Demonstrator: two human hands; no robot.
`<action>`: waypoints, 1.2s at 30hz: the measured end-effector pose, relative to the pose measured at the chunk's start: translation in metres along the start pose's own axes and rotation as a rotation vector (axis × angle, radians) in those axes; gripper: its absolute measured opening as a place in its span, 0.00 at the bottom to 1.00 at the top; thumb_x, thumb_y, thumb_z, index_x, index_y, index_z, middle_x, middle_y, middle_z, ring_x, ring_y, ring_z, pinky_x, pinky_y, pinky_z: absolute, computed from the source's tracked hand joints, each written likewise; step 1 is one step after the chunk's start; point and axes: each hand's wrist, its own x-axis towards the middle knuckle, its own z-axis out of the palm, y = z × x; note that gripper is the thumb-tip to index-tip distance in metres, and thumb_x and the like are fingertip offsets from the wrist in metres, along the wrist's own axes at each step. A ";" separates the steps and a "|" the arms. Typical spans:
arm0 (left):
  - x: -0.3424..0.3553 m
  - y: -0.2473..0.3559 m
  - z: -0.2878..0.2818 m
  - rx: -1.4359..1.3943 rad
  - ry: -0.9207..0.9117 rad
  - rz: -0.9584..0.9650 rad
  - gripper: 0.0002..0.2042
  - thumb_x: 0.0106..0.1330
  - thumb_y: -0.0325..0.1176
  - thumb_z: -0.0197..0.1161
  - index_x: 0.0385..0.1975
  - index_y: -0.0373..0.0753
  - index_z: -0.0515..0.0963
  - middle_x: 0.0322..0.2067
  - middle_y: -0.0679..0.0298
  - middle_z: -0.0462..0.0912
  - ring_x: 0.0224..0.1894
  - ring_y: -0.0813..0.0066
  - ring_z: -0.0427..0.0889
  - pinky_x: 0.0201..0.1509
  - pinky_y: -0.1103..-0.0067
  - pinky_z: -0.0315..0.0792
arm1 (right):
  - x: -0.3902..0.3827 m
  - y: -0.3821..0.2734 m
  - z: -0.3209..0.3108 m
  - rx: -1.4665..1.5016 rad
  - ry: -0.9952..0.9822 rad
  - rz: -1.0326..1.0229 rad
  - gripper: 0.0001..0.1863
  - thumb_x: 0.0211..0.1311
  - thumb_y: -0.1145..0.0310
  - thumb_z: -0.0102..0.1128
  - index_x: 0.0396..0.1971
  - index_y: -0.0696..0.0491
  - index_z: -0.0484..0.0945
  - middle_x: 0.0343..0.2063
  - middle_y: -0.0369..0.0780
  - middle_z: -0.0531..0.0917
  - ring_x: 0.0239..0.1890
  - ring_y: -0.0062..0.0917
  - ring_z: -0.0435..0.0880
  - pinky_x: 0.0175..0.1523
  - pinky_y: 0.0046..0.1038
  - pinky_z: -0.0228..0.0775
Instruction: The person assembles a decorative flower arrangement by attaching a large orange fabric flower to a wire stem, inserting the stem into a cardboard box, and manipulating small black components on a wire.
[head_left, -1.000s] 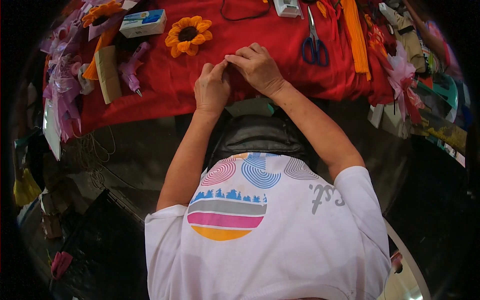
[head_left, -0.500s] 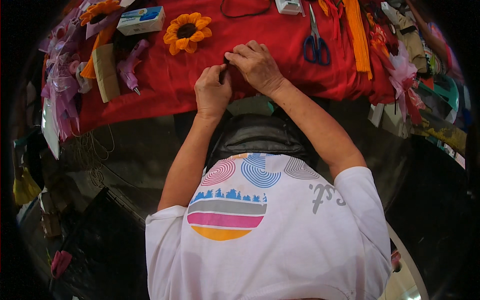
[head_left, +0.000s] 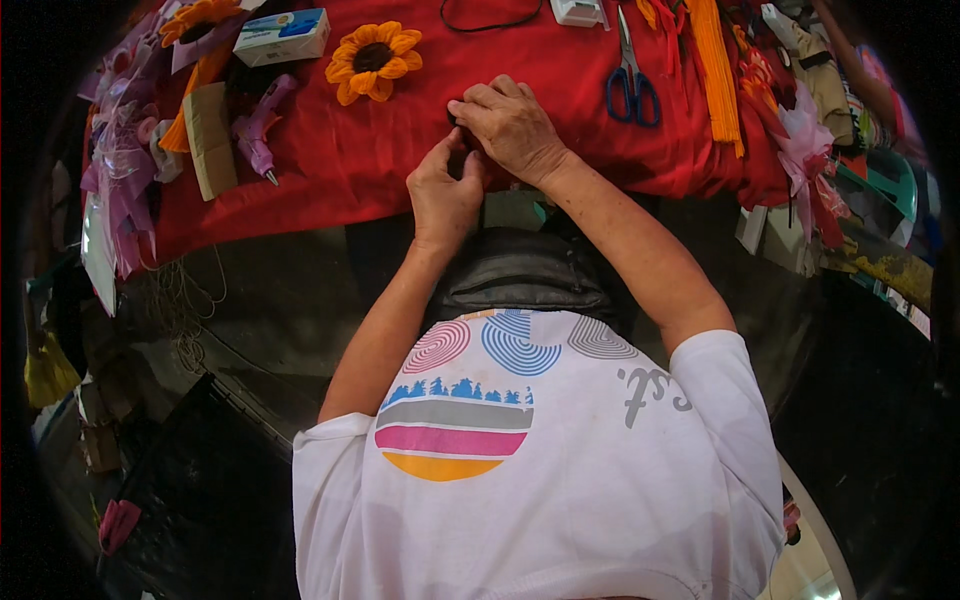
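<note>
Handwork: dark piece [head_left: 453, 118] at the right fingertips, above red cloth [head_left: 340, 160]; small, mostly covered, exact shape can't tell
Right hand [head_left: 513, 130]: fingers curled close together, index tip bent onto dark piece, looks like a pinch; thumb mostly hidden
Left hand [head_left: 447, 195]: index reaching up to the same spot, thumb standing apart from it; gap between reads dark, shadow or material, can't tell
Finished-looking: orange flower [head_left: 373, 62] lying whole beyond the hands, full petal ring; second flower [head_left: 200, 20] at far left near lilac wrapping [head_left: 125, 180]
Unfinished: dark piece, in the fingers, not set down, no join to another part visible; seems mid-handling, amount left can't tell
Petals: plump, rounded tips, soft yarn look, ringed round a dark fuzzy centre
Strands [head_left: 715, 75]: long orange bundle, stringy, fairly straight, on the cloth at right, loose
Scissors [head_left: 629, 72]: slim metal blades pointing away, dark blue looped handles, nobody holding
Glue gun [head_left: 256, 130]: lilac, hard plastic look, nozzle toward the person, lying at left
Brown strip [head_left: 211, 143]: flat, matte, paper or card, beside glue gun
Box [head_left: 283, 38]: white and blue carton, square edges
Cord [head_left: 490, 31]: thin, black, curved, far side
Cloth: smooth red fabric, wrinkled near the front edge
</note>
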 end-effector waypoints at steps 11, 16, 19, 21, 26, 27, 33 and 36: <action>-0.007 0.015 -0.003 -0.704 -0.284 -0.385 0.21 0.65 0.24 0.54 0.58 0.31 0.67 0.46 0.59 0.78 0.42 0.77 0.80 0.44 0.82 0.75 | 0.004 -0.002 -0.009 0.002 -0.074 -0.022 0.14 0.52 0.68 0.57 0.40 0.49 0.80 0.37 0.32 0.79 0.39 0.26 0.74 0.45 0.28 0.68; -0.006 0.012 -0.009 -0.764 -0.380 -0.531 0.20 0.65 0.24 0.53 0.58 0.31 0.67 0.46 0.57 0.79 0.41 0.77 0.81 0.42 0.81 0.75 | 0.004 0.000 -0.009 -0.022 -0.090 -0.027 0.13 0.53 0.68 0.58 0.39 0.49 0.81 0.36 0.32 0.79 0.38 0.26 0.74 0.45 0.28 0.68; 0.003 -0.003 -0.027 -0.063 -0.322 -0.213 0.22 0.60 0.22 0.55 0.57 0.34 0.69 0.35 0.56 0.82 0.32 0.73 0.83 0.38 0.80 0.75 | 0.004 0.001 -0.007 -0.040 -0.067 -0.058 0.12 0.53 0.66 0.59 0.39 0.49 0.81 0.37 0.31 0.79 0.38 0.25 0.74 0.45 0.28 0.67; 0.007 -0.012 -0.028 0.061 -0.118 0.113 0.20 0.57 0.24 0.57 0.52 0.39 0.75 0.33 0.58 0.80 0.31 0.66 0.82 0.36 0.76 0.75 | 0.002 0.003 -0.003 -0.036 -0.050 -0.056 0.12 0.54 0.65 0.57 0.38 0.47 0.81 0.36 0.31 0.78 0.39 0.25 0.74 0.44 0.29 0.67; 0.024 -0.004 -0.045 0.633 -0.186 0.396 0.21 0.55 0.25 0.57 0.50 0.49 0.77 0.33 0.61 0.69 0.35 0.62 0.74 0.35 0.71 0.74 | 0.003 0.000 -0.006 -0.058 -0.060 -0.034 0.12 0.55 0.62 0.56 0.38 0.45 0.81 0.35 0.30 0.78 0.40 0.25 0.74 0.43 0.30 0.66; 0.027 -0.006 -0.046 0.686 -0.198 0.463 0.21 0.54 0.25 0.58 0.50 0.50 0.77 0.34 0.61 0.69 0.36 0.63 0.74 0.36 0.72 0.73 | 0.002 0.000 -0.005 -0.057 -0.051 -0.019 0.11 0.55 0.62 0.57 0.38 0.45 0.81 0.34 0.30 0.77 0.40 0.25 0.73 0.43 0.30 0.65; 0.045 -0.021 -0.051 0.754 -0.205 0.670 0.22 0.48 0.29 0.59 0.47 0.50 0.78 0.34 0.64 0.69 0.37 0.66 0.72 0.37 0.74 0.70 | 0.004 0.004 -0.007 0.026 -0.058 0.020 0.11 0.54 0.63 0.59 0.38 0.42 0.82 0.34 0.30 0.76 0.41 0.25 0.73 0.44 0.31 0.65; 0.046 -0.024 -0.053 0.748 -0.216 0.713 0.22 0.49 0.30 0.58 0.48 0.51 0.77 0.35 0.65 0.69 0.38 0.68 0.71 0.40 0.74 0.68 | 0.002 0.005 -0.012 0.062 -0.091 0.027 0.13 0.53 0.63 0.60 0.40 0.42 0.81 0.36 0.31 0.75 0.43 0.26 0.72 0.46 0.32 0.64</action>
